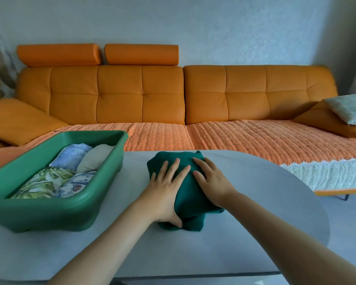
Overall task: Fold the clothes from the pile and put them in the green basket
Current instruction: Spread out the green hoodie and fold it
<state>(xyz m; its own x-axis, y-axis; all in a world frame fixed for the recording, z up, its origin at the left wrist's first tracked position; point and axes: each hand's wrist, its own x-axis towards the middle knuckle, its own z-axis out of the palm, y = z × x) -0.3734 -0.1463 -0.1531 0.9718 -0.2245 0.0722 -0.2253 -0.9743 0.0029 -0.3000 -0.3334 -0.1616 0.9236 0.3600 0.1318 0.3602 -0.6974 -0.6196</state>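
My left hand (pixel 166 189) and right hand (pixel 212 180) pressed flat-fingered, gripping nothing, on the teal garment (pixel 190 195) — grey table (pixel 255 204), green basket (pixel 49 211) at nine o'clock, orange sofa (pixel 142 93) at twelve.

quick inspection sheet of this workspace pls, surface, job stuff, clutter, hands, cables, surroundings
surface: light grey table with a rounded right edge
job's things: dark green garment, folded small, on the table; green basket to its left holds four folded clothes; no unfolded pile in view
clutter: nothing seen
grippers: left hand and right hand both press flat on the garment, fingers straight
cables: nothing seen
surroundings: orange sofa behind the table, a textured orange throw on its seat, a pale cushion at its right end
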